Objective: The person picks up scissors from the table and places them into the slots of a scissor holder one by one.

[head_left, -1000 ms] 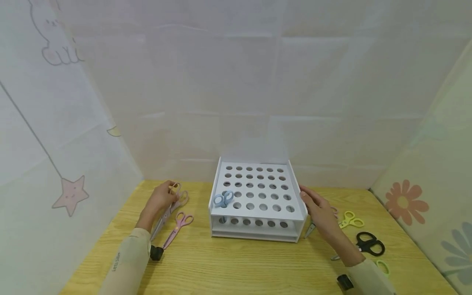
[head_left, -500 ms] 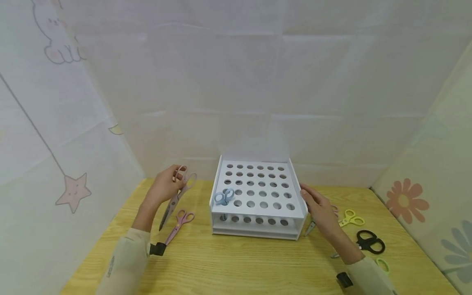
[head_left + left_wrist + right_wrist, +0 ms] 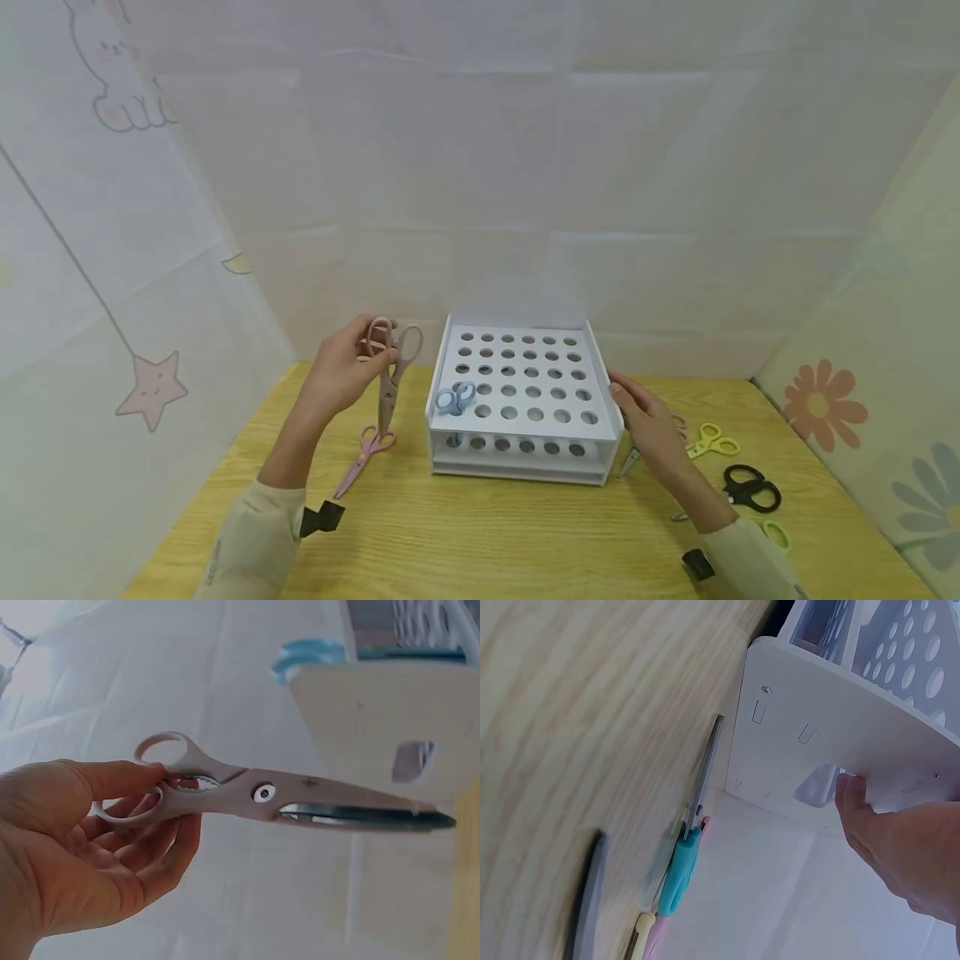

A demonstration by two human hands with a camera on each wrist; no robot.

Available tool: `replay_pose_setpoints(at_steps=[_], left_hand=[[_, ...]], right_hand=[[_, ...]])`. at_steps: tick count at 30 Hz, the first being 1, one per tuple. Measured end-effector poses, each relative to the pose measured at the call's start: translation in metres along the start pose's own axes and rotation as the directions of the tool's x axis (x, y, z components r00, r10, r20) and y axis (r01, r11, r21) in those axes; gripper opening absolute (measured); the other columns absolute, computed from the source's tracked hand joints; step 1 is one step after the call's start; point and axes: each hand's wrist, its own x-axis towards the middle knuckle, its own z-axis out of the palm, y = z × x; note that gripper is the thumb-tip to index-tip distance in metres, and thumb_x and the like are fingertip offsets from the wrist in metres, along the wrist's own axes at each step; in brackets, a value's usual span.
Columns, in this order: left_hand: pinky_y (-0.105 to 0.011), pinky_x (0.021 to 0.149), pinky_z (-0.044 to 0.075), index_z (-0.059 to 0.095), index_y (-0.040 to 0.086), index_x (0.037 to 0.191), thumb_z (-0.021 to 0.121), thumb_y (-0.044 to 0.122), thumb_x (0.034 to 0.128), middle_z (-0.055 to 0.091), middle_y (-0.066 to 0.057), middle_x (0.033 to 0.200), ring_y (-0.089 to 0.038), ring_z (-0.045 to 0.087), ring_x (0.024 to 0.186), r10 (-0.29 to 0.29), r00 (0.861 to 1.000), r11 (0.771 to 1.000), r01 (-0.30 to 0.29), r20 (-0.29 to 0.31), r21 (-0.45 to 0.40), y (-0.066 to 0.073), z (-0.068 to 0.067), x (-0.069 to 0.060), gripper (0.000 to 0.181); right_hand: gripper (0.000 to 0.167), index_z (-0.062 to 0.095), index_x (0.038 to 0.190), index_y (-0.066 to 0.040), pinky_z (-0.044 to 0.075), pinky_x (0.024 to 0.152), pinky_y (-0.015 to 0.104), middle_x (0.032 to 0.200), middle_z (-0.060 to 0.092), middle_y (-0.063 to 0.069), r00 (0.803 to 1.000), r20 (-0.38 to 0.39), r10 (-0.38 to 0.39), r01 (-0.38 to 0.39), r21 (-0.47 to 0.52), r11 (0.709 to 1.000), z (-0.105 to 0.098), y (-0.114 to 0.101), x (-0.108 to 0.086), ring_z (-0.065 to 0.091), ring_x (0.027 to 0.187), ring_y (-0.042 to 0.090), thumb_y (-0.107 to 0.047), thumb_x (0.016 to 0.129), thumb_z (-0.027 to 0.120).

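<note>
In the head view, I see the left hand [image 3: 341, 371] gripping mauve scissors [image 3: 388, 392], tips down, toward the surface's [image 3: 480, 542] back left corner. Pink scissors [image 3: 365, 458] lie near the left edge. The rack [image 3: 521, 427] stands mid back edge, blue scissors [image 3: 454, 407] in it. Yellow scissors [image 3: 708, 442] and black scissors [image 3: 745, 492] lie toward the right edge. The left wrist view shows thumb and fingers pinching one handle loop. In the right wrist view, the right hand [image 3: 904, 844], fingers extended, touches the rack's side beside its opening.

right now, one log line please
left hand: holds pale pink scissors, blades down | right hand: touches white perforated rack | blue-handled scissors: in rack
</note>
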Motion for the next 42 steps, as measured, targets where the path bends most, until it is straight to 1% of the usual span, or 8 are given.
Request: replay_pose_setpoints(at_steps=[8,12,20,26,30,34,38,42], left_hand=[[-0.032,0.073,0.054,0.062,0.007,0.129,0.074,0.010,0.0942,0.067,-0.012,0.103,-0.027,0.068,0.090,0.128,0.992,0.967,-0.121,0.019,-0.223,0.020,-0.006,0.001,0.037],[-0.032,0.074,0.055,0.063,0.008,0.127,0.075,0.012,0.0933,0.065,-0.014,0.102,-0.029,0.068,0.092,0.133,0.991,0.955,-0.124,0.015,-0.271,0.027,-0.009,0.008,0.036],[-0.032,0.068,0.054,0.066,0.009,0.120,0.077,0.014,0.0916,0.064,-0.016,0.098,-0.030,0.066,0.086,0.173,0.983,0.933,-0.182,-0.057,-0.310,0.045,0.005,0.035,0.031],[-0.033,0.067,0.053,0.064,0.010,0.125,0.074,0.011,0.0915,0.061,-0.014,0.100,-0.029,0.062,0.084,0.190,0.980,0.921,-0.201,-0.063,-0.335,0.053,0.018,0.064,0.035],[-0.032,0.066,0.053,0.060,0.007,0.130,0.071,0.008,0.0921,0.059,-0.015,0.101,-0.028,0.060,0.082,0.182,0.982,0.931,-0.187,-0.046,-0.314,0.051,0.026,0.084,0.040],[-0.033,0.067,0.055,0.059,0.006,0.130,0.070,0.006,0.0916,0.060,-0.014,0.102,-0.027,0.061,0.083,0.161,0.986,0.941,-0.165,-0.039,-0.296,0.045,0.033,0.100,0.039],[-0.035,0.069,0.056,0.060,0.005,0.128,0.069,0.005,0.0907,0.059,-0.014,0.101,-0.026,0.062,0.083,0.139,0.989,0.942,-0.148,-0.049,-0.302,0.035,0.037,0.110,0.038],[-0.041,0.071,0.059,0.059,0.003,0.129,0.068,0.004,0.0920,0.059,-0.016,0.101,-0.027,0.061,0.082,0.115,0.993,0.938,-0.116,-0.022,-0.328,0.022,0.041,0.114,0.038]], right_hand=[[0.060,0.039,0.156,-0.005,0.046,0.095,0.018,0.155,0.040,0.020,1.000,-0.006,0.000,0.000,0.004,1.000,0.002,0.001,0.001,0.043,0.138,0.031,-0.039,0.108,0.049],[0.060,0.038,0.156,-0.004,0.045,0.096,0.019,0.155,0.039,0.021,1.000,-0.008,0.001,-0.001,0.014,1.000,0.003,0.002,0.002,0.043,0.138,0.030,-0.038,0.107,0.049],[0.061,0.039,0.156,-0.004,0.044,0.096,0.017,0.155,0.040,0.020,1.000,-0.017,0.010,-0.010,0.002,1.000,-0.001,0.003,0.003,0.041,0.139,0.031,-0.039,0.107,0.050],[0.060,0.039,0.155,-0.002,0.045,0.096,0.019,0.153,0.041,0.023,1.000,-0.010,-0.008,0.008,0.022,1.000,-0.001,0.007,0.004,0.048,0.134,0.023,-0.037,0.108,0.050],[0.060,0.041,0.155,-0.002,0.046,0.096,0.021,0.152,0.043,0.022,1.000,-0.013,-0.020,0.021,0.027,0.999,0.000,0.010,0.005,0.051,0.130,0.015,-0.037,0.107,0.050],[0.060,0.041,0.155,-0.003,0.046,0.096,0.021,0.153,0.043,0.021,1.000,-0.012,-0.027,0.027,0.025,0.999,0.000,0.013,0.006,0.049,0.134,0.021,-0.038,0.107,0.051],[0.060,0.041,0.155,-0.004,0.046,0.096,0.021,0.153,0.043,0.020,1.000,-0.009,-0.027,0.027,0.022,0.999,-0.001,0.015,0.007,0.045,0.137,0.029,-0.038,0.107,0.050],[0.060,0.040,0.155,-0.004,0.045,0.097,0.021,0.154,0.042,0.020,1.000,-0.004,-0.024,0.024,0.021,0.999,-0.001,0.015,0.007,0.044,0.138,0.031,-0.038,0.107,0.051]])
